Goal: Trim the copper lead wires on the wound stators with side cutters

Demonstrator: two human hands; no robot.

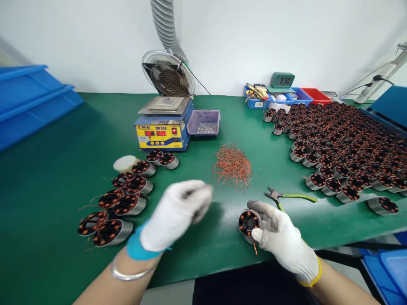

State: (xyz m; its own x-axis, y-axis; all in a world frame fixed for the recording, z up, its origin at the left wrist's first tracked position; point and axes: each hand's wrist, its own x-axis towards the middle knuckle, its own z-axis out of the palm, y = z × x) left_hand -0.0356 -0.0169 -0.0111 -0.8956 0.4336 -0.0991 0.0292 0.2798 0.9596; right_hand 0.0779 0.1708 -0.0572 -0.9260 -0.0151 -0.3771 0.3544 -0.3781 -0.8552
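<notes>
Green tabletop [47,178] before a white wall [95,42]. Near the front edge, the right hand [276,233], white-gloved, grasps 1 copper-wound stator [244,231], a wire end [255,250] protruding below. The gloved left hand [181,207] is over the table, fingers curled; blur hides whether it holds anything. Just beyond the right hand lie green-handled pliers [276,195]. Farther are a stator cluster [130,204] at left, a heap of copper wire clippings [233,165], and stator rows [343,152] at right. At the back, a yellow-fronted machine [159,137] and a clock [282,80] reading 8:50.

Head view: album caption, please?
Gloved right hand holds a copper-wound ring near green-handled cutters and a heap of copper-coloured wire.
</notes>
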